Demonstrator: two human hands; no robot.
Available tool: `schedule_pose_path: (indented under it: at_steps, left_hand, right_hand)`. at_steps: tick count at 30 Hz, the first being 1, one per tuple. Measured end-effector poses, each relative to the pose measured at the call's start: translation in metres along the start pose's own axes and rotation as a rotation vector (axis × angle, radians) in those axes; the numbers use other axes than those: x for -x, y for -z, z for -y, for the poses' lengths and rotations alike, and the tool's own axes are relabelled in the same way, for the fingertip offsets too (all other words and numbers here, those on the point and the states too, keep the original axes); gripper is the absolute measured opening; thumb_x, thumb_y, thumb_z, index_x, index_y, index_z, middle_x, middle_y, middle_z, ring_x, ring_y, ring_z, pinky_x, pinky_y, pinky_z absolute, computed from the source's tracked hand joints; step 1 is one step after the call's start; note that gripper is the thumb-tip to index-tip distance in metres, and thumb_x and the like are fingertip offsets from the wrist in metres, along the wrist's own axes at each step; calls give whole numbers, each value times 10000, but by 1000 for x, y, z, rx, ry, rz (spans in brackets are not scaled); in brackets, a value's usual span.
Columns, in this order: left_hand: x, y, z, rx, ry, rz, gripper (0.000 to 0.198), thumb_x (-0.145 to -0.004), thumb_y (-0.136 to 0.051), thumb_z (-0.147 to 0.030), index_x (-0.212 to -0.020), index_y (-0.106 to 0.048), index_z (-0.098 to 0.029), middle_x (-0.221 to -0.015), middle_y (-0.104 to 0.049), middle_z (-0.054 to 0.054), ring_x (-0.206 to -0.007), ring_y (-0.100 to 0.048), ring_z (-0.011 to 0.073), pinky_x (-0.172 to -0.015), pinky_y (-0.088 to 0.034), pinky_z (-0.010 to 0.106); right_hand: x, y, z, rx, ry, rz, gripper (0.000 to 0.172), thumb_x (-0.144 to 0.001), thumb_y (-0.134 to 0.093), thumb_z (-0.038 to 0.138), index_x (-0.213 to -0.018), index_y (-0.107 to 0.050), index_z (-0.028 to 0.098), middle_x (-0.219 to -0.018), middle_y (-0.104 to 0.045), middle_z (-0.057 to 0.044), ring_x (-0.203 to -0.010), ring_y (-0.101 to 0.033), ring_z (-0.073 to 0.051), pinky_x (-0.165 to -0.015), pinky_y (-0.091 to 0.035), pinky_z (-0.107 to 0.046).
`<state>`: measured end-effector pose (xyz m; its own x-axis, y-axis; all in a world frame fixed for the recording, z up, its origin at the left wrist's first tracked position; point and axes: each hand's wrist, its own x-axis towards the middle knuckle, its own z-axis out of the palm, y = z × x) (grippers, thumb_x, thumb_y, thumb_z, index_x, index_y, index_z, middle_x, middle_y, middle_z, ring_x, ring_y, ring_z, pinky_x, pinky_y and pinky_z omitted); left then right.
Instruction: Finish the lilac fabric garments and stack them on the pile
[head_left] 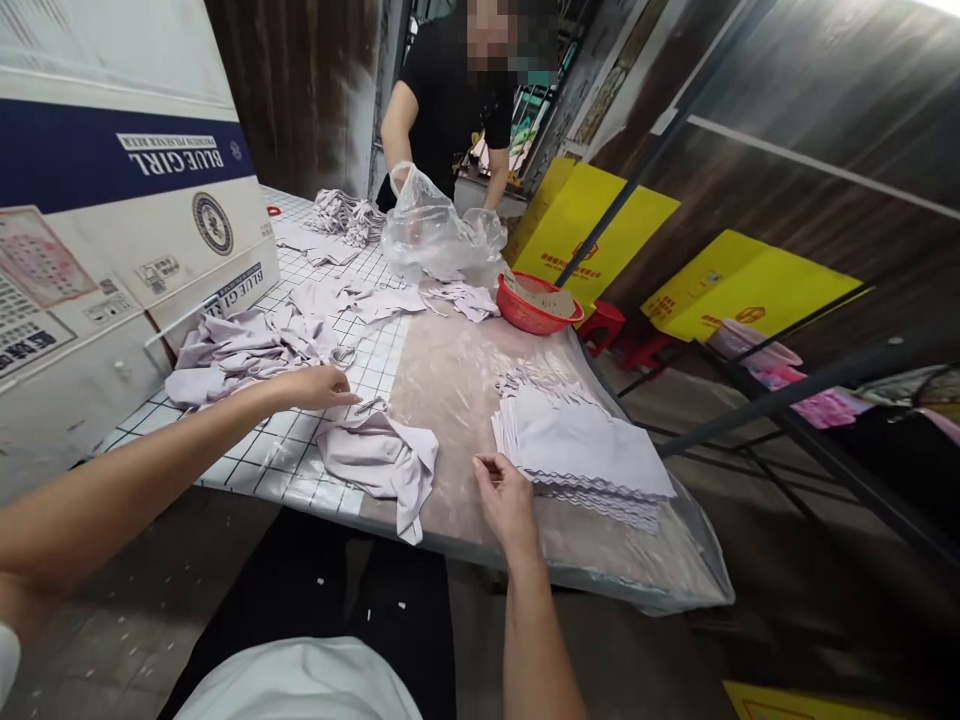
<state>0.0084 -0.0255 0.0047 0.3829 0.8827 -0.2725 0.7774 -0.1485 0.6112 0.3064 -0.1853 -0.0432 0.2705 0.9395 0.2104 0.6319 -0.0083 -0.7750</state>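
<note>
My left hand hovers over the checked cloth, its fingers stretched out and nothing seen in them. Just beyond it lies a metal handle loop, apparently of scissors. A crumpled pale lilac fabric piece is in front of me, between my hands. My right hand is loosely curled at the table's front, thumb and fingers apart, holding nothing visible. Close to its right rests a neat stack of pale fabric pieces with wavy edges. Left of my left hand spreads a loose heap of similar fabric.
A large beer carton stands on the left. Across the table, a person in black handles a clear plastic bag. A red basket sits at the right edge. Yellow boxes and a metal frame are beyond.
</note>
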Motion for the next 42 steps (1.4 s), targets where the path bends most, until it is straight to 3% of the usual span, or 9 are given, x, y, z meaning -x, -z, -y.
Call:
schedule_pose_path:
  at_steps: [7,11,16,20,23,31,35,39,42]
  left_hand:
    - [27,-31,13,-55,-46,-131,474,-564,-764,-596,-828,-687,-210,-934,-716,97,-800,-640,260,-604,-394,256]
    - [21,-49,9,-113,-91,-117,229,-705,-673,-428,-739,-656,-202,-875,-703,86,-799,-630,246,-620,-387,265]
    - [14,-45,6,238,-71,-121,239,-772,-602,-350,-611,-519,-194,-581,-544,9,-598,-531,172,-565,-358,259]
    - [22,-34,-3,893,-128,116,313,-747,-694,-435,-714,-530,-171,-591,-524,-22,-501,-484,108,-494,-399,218]
    - [31,-21,-9,1037,-197,260,377,-701,-781,-446,-707,-543,-154,-576,-505,-34,-460,-451,74,-435,-363,176]
    - [53,24,-1,1082,-555,203,423,-712,-791,-468,-642,-505,-164,-610,-487,4,-592,-501,130,-530,-441,227]
    - [57,33,2,1037,-636,180,505,-661,-790,-533,-595,-433,-182,-598,-461,15,-615,-494,156,-526,-426,247]
    - [51,32,4,851,-510,279,497,-630,-806,-545,-590,-475,-177,-504,-427,-23,-440,-368,84,-410,-279,203]
    - [42,28,4,744,-453,207,448,-644,-798,-538,-593,-539,-176,-498,-482,-15,-446,-420,95,-419,-330,203]
  right_hand:
    - [7,-39,17,206,22,134,309,-766,-685,462,-934,-651,204,-882,-679,-72,-805,-626,-232,-745,-508,-347]
    - [-5,-51,19,239,18,115,117,-818,-574,301,-783,-627,202,-880,-656,-83,-845,-598,-236,-799,-473,-363]
    - [-24,-37,22,-399,-132,156,167,-799,-589,380,-777,-597,214,-756,-652,-17,-744,-604,-196,-695,-478,-306]
    - [-35,-17,28,-946,-280,199,287,-703,-763,424,-831,-609,218,-741,-687,10,-717,-644,-179,-675,-510,-285]
    - [-41,2,32,-1046,-297,221,314,-652,-838,383,-828,-649,205,-739,-700,12,-692,-644,-153,-664,-516,-258]
    - [-35,60,27,-742,-195,668,396,-688,-822,494,-735,-645,143,-593,-554,43,-481,-421,-56,-456,-296,-176]
    - [-37,73,20,-623,-60,650,411,-707,-801,516,-733,-624,146,-631,-511,45,-537,-397,-59,-485,-274,-180]
    - [-43,71,19,-611,-32,623,437,-704,-787,545,-755,-586,161,-646,-508,47,-547,-406,-68,-497,-287,-187]
    - [-46,64,23,-549,-31,581,429,-724,-766,550,-748,-570,169,-632,-498,50,-546,-406,-77,-503,-306,-196]
